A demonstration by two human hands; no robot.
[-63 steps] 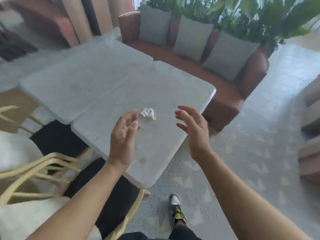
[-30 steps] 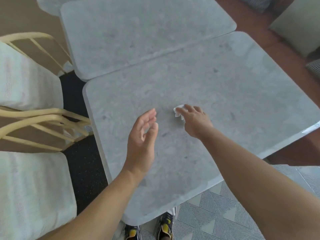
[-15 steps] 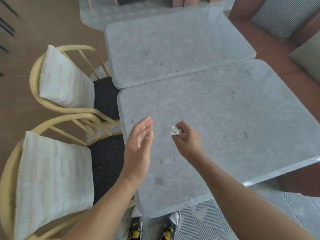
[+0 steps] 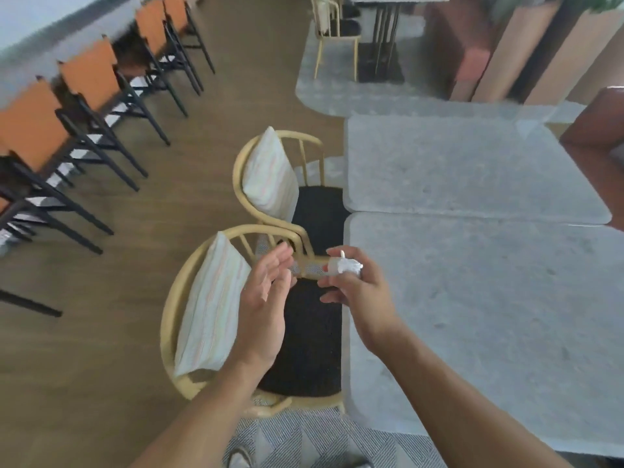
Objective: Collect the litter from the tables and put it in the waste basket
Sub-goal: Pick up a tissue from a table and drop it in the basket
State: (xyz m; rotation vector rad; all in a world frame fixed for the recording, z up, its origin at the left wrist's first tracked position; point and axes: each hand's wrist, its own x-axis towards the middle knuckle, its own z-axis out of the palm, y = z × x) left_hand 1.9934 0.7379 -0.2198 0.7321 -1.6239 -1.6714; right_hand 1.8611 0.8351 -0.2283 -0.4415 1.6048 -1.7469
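Near the middle of the frame, my right hand (image 4: 361, 295) pinches the small white crumpled paper scrap (image 4: 349, 265) above the pale wooden chair with a black seat (image 4: 304, 349). My left hand (image 4: 266, 298) is flat and holds nothing. I should keep the pinch tight and look for the waste basket, which I cannot see yet. Half a second ago the scrap was over the grey stone table (image 4: 489, 315), which is now at the right.
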